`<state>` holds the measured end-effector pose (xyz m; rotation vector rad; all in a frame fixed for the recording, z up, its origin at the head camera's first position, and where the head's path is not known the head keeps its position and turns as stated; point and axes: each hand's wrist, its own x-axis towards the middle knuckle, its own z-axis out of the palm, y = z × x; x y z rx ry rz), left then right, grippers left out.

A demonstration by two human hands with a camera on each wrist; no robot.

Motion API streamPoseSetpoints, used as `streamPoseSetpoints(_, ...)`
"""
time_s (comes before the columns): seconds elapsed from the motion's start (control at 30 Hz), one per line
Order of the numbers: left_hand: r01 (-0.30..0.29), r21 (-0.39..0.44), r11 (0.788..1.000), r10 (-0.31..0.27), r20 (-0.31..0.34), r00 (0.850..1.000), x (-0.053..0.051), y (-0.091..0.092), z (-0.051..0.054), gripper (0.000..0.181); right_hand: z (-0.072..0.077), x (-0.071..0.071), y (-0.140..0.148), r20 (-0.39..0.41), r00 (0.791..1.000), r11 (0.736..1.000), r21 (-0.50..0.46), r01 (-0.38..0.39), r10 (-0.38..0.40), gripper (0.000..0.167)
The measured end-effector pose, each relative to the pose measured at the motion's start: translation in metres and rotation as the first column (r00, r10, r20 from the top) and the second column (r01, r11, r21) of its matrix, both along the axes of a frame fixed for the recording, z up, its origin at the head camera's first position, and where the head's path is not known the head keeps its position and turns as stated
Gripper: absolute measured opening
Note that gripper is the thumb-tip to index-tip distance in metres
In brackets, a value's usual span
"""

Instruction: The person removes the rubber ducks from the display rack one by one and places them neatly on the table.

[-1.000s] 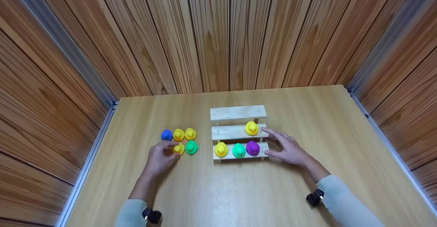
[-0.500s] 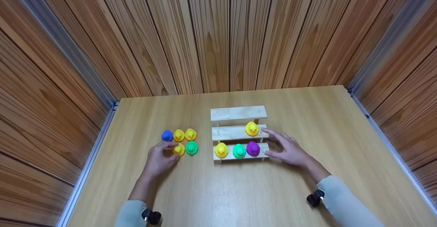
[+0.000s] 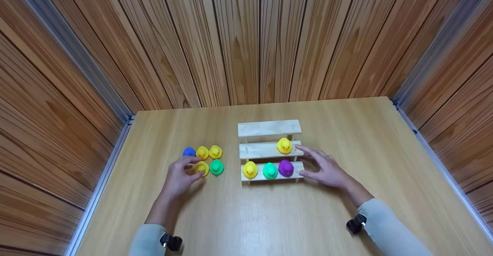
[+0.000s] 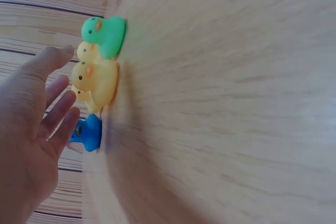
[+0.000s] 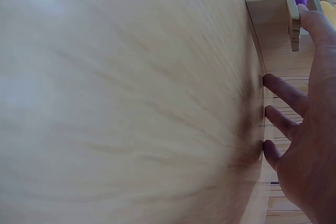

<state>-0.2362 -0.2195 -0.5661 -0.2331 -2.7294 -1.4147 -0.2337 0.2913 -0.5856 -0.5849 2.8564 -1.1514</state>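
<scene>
My left hand (image 3: 181,177) hovers at the front yellow rubber duck (image 3: 202,168), thumb and fingers spread above it. In the left wrist view, the loosely bent fingers stand apart from this yellow duck (image 4: 97,81). Beside it are a green duck (image 3: 217,167), two more yellow ducks (image 3: 215,152) and a blue duck (image 3: 188,152), partly hidden by the hand. On the right, my right hand (image 3: 325,169) has its thumb at the end of the bottom step of a white wooden tiered shelf (image 3: 256,150) and its index finger at the middle step's end. Its fingers are spread.
The shelf's bottom step bears a yellow duck (image 3: 250,169), a teal duck (image 3: 270,171) and a purple duck (image 3: 285,168). Another yellow duck (image 3: 284,145) sits on the middle step. Wood-panelled walls (image 3: 246,48) enclose the table (image 3: 246,217) behind and at both sides.
The left hand's fingertips have risen slightly and spread a little wider over the front yellow duck. The right hand stays at the shelf's end, and the ducks keep their places.
</scene>
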Motion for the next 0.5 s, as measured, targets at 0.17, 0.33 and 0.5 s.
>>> streamPoseSetpoints(0.17,0.016,-0.002,1.000,-0.016,-0.005,1.000,-0.001,0.005,0.006,0.041,0.002,0.001,0.000,0.032,0.999,1.000,-0.001,-0.006,0.006,0.086)
streamPoseSetpoints(0.33,0.030,0.015,0.999,-0.030,-0.001,1.000,-0.003,0.010,0.013,0.041,0.002,0.000,0.000,0.047,0.999,1.000,0.003,-0.010,0.010,0.086)
streamPoseSetpoints(0.5,0.048,0.022,0.999,-0.048,-0.024,0.999,-0.005,0.018,0.018,0.039,0.002,0.000,0.000,0.051,0.999,1.000,0.005,-0.009,0.009,0.087)
